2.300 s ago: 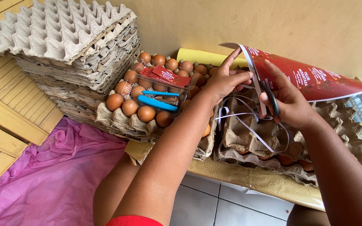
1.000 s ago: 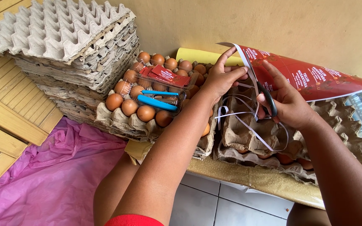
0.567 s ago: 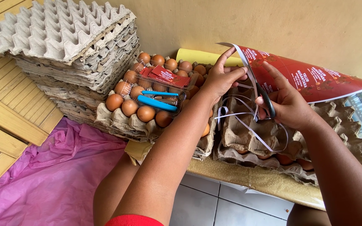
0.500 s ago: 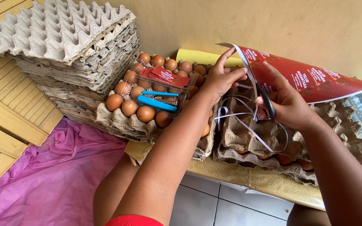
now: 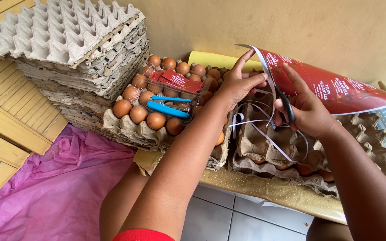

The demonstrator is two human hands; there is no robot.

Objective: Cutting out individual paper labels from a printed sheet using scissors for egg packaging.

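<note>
Red printed sheet (image 5: 336,87), pinched by left hand (image 5: 237,85), meets right hand's (image 5: 307,109) scissors (image 5: 284,105).

Soft, even daylight; sharp focus, faint shadows, no glare.

This looks like a small egg-packing corner in a home or shop: stacked grey cardboard egg trays (image 5: 68,40), a tray of brown eggs (image 5: 157,96), red printed label sheets (image 5: 336,87) on a low table (image 5: 269,187) against a plain wall, tiled floor (image 5: 228,218) below.
</note>
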